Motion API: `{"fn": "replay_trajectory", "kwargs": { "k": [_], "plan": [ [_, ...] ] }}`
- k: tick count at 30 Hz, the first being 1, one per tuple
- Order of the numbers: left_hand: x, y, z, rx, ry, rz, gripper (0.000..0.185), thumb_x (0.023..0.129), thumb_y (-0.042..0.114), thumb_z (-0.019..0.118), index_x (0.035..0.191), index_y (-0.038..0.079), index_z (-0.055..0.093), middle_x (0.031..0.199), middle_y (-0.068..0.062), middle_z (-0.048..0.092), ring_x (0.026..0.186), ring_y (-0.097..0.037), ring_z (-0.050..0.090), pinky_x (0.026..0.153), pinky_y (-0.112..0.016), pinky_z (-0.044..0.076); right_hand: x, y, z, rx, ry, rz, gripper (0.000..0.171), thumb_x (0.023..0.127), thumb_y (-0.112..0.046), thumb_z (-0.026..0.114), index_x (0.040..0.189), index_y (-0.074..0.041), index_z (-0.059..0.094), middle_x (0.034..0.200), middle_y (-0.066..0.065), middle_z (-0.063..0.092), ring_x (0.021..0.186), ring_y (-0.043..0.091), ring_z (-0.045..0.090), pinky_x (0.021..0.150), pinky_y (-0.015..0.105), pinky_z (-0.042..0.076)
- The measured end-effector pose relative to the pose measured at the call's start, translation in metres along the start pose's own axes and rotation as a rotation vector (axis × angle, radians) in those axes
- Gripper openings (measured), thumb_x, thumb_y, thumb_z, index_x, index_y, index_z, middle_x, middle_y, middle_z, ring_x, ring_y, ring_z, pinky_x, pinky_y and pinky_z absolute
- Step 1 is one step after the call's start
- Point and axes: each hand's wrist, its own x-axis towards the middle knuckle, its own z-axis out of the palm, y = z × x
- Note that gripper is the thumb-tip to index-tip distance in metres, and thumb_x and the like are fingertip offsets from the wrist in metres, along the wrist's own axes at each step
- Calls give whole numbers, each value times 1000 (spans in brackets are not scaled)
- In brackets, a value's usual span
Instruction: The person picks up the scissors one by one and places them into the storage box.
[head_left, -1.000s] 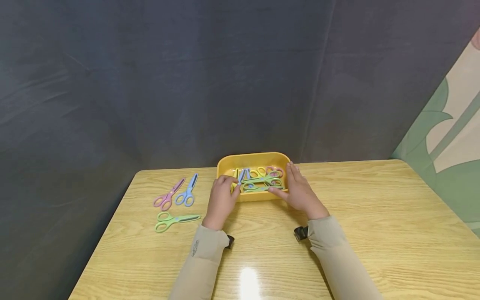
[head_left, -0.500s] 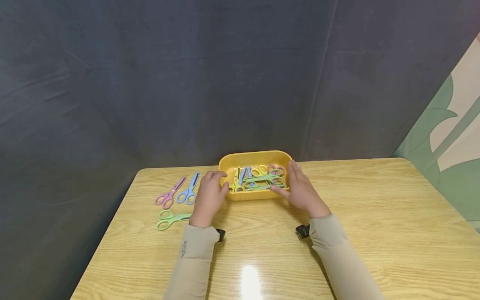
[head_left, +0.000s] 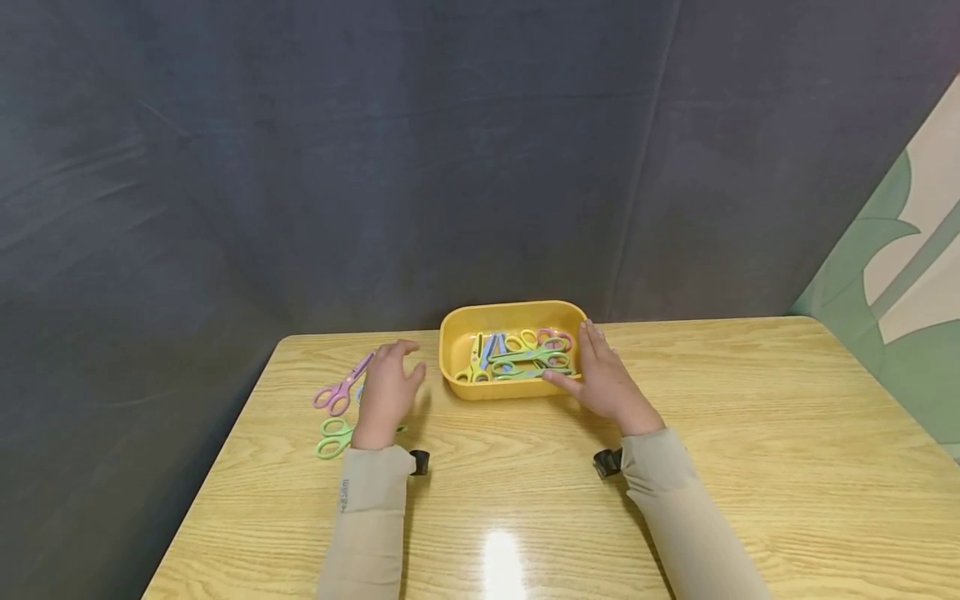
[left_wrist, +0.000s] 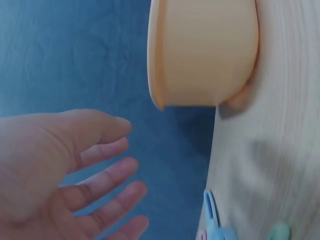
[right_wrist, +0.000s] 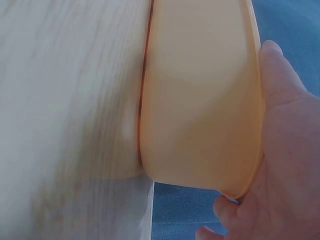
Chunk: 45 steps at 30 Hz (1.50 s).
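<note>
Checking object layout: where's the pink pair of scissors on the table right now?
In the head view the pink scissors lie on the table's left side, just left of the left hand, above the green scissors, well left of the yellow tray.

A tray of scissors sits between both hands, touching the right hand. Loose scissors lie under and left of the left hand.

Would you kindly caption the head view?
Right hand steadies yellow tray of scissors; open left hand hovers over loose scissors.
</note>
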Motion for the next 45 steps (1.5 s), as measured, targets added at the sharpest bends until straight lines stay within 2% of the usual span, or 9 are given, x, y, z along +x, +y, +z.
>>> {"fn": "replay_trajectory", "kwargs": {
  "k": [5, 11, 17, 21, 28, 32, 37, 45],
  "plan": [
    [1, -11, -2, 18, -17, -39, 41, 96, 12, 69, 134, -4, 61, 135, -29, 56, 125, -46, 53, 101, -56, 46, 0, -1, -1, 7, -2, -4, 107, 98, -59, 58, 156, 13, 3, 165, 30, 0, 153, 43, 0, 121, 60, 10],
    [1, -22, -3, 34, -59, -126, 47, 95, 14, 70, 137, -4, 58, 142, -33, 49, 128, -54, 47, 101, -62, 45, 0, -2, -2, 9, 0, -3, 107, 97, -58, 58, 156, 13, 4, 165, 30, 1, 153, 43, 0, 121, 60, 10],
    [0, -32, -6, 82, -123, -178, 52, 95, 17, 70, 138, -8, 54, 147, -37, 43, 131, -58, 41, 106, -63, 38, 0, -1, -1, 8, -2, -4, 108, 97, -58, 59, 156, 13, 4, 165, 29, 0, 153, 44, 1, 121, 60, 10],
    [0, -36, -6, 96, -158, -210, 55, 95, 17, 70, 139, -11, 51, 146, -38, 42, 128, -59, 42, 103, -64, 40, -1, 0, 0, 6, 3, -7, 108, 97, -59, 58, 156, 13, 4, 166, 29, 1, 153, 44, 2, 121, 60, 11],
    [0, -41, -5, 121, -188, -232, 58, 94, 17, 71, 139, -12, 50, 139, -38, 48, 123, -59, 46, 100, -64, 42, 0, 0, 0, 3, 11, -10, 108, 97, -59, 59, 157, 13, 5, 166, 29, 2, 153, 44, 3, 121, 60, 12],
    [0, -43, -5, 136, -184, -223, 57, 94, 16, 71, 138, -13, 51, 136, -39, 49, 120, -60, 47, 98, -64, 43, 0, -1, 0, 6, 6, -4, 108, 97, -59, 59, 157, 12, 4, 166, 28, 1, 153, 44, 2, 121, 60, 12],
    [1, -45, -4, 165, -191, -226, 58, 91, 15, 72, 136, -15, 52, 133, -37, 53, 122, -59, 46, 102, -65, 39, 0, -2, -2, 8, -3, -1, 108, 97, -59, 58, 156, 13, 3, 165, 29, 1, 153, 45, 2, 120, 60, 12],
    [0, -45, -6, 181, -228, -252, 56, 90, 12, 72, 137, -12, 53, 130, -36, 54, 118, -57, 48, 99, -63, 41, -1, -4, -2, 6, -3, 4, 108, 97, -59, 58, 156, 13, 4, 165, 30, 1, 153, 45, 2, 120, 61, 12]
  ]
}}
